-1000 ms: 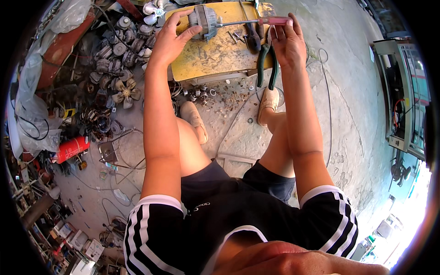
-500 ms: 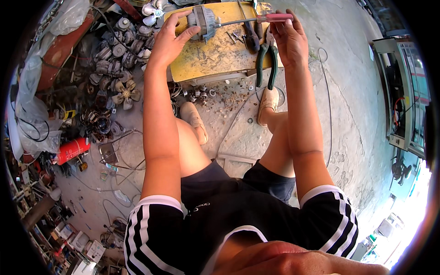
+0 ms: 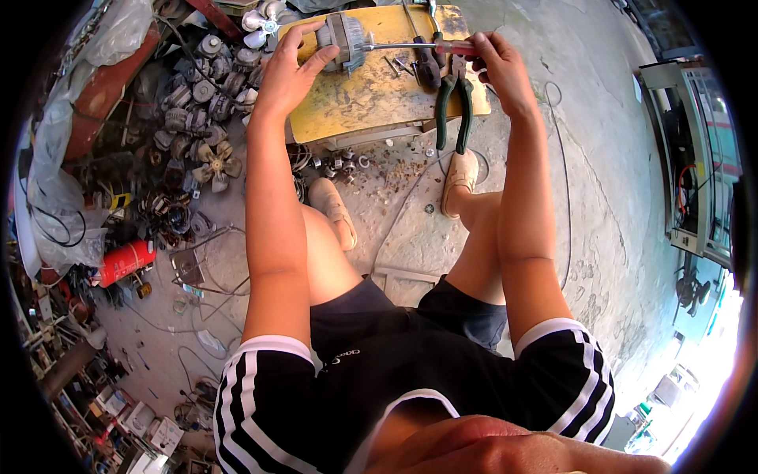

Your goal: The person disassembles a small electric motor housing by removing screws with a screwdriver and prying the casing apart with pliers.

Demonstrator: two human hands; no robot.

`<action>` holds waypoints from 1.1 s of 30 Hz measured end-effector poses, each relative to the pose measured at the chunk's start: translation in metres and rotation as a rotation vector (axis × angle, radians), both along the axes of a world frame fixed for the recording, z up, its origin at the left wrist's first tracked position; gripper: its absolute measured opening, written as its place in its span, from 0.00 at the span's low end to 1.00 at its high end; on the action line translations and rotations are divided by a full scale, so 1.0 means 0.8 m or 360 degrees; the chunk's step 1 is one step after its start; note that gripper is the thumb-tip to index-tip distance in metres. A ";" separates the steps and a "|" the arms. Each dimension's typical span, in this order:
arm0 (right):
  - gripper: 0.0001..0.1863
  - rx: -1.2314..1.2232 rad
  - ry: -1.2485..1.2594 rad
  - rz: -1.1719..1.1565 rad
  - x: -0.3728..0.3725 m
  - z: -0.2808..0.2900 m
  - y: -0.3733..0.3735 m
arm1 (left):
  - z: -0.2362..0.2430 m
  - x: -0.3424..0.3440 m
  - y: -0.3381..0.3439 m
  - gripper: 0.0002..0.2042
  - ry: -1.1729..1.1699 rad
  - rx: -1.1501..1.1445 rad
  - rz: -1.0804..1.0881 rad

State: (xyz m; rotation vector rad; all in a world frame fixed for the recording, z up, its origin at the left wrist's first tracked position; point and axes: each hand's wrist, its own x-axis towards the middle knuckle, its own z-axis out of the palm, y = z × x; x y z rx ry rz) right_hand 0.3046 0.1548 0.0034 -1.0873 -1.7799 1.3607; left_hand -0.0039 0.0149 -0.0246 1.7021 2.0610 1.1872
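My left hand (image 3: 294, 73) grips the left end of a small grey electric motor (image 3: 344, 41) on the yellow, scuffed tabletop (image 3: 347, 103). Pinched in my right hand (image 3: 503, 69) is the red handle of a screwdriver (image 3: 453, 47). Its metal shaft runs left, level, to the motor's right side; the tip itself is hard to make out. Below the handle lie green-handled pliers (image 3: 454, 107), their grips hanging over the table's near edge. A dark-handled tool (image 3: 429, 67) and several loose screws (image 3: 404, 65) rest between the motor and the pliers.
A heap of used motors (image 3: 197, 103) covers the floor left of the table, with a fan blade (image 3: 217, 166) on it. Farther left lies a red cylinder (image 3: 126, 262). Cables (image 3: 562, 182) trail over the concrete floor. A glass-fronted cabinet (image 3: 695, 158) stands at right.
My right hand has shifted slightly, and its fingers have turned around the screwdriver's handle. The screwdriver now lies more level and a little lower. My left hand stays on the motor.
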 end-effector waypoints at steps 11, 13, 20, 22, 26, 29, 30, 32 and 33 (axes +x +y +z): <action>0.19 0.0565 -0.0689 0.0483 0.002 -0.001 -0.038 | -0.003 0.007 0.001 0.30 0.0115 -0.0034 0.0039; 0.18 0.0575 -0.0822 0.0403 -0.001 0.013 -0.050 | 0.000 0.011 -0.001 0.30 0.0118 -0.0064 0.0068; 0.20 0.0485 -0.0886 0.0146 0.031 0.005 -0.032 | -0.008 0.020 -0.003 0.31 0.0132 0.0050 0.0068; 0.22 0.0399 -0.0960 0.0033 0.037 0.004 -0.032 | -0.009 0.026 -0.006 0.31 0.0189 0.0082 0.0106; 0.24 0.0366 -0.0984 -0.0049 0.042 0.004 -0.031 | -0.016 0.030 -0.009 0.30 0.0194 0.0212 0.0190; 0.27 0.0533 -0.1012 -0.0132 0.038 -0.015 -0.022 | -0.014 0.034 -0.013 0.29 0.0184 0.0323 0.0248; 0.28 0.0514 -0.1060 -0.0111 0.034 -0.015 -0.021 | -0.013 0.035 -0.014 0.29 0.0204 0.0328 0.0289; 0.28 0.0473 -0.1153 -0.0064 0.022 -0.016 -0.023 | -0.009 0.040 -0.017 0.27 0.0246 0.0334 0.0375; 0.26 0.0462 -0.1188 -0.0061 0.014 -0.013 -0.027 | -0.007 0.041 -0.019 0.26 0.0227 0.0346 0.0385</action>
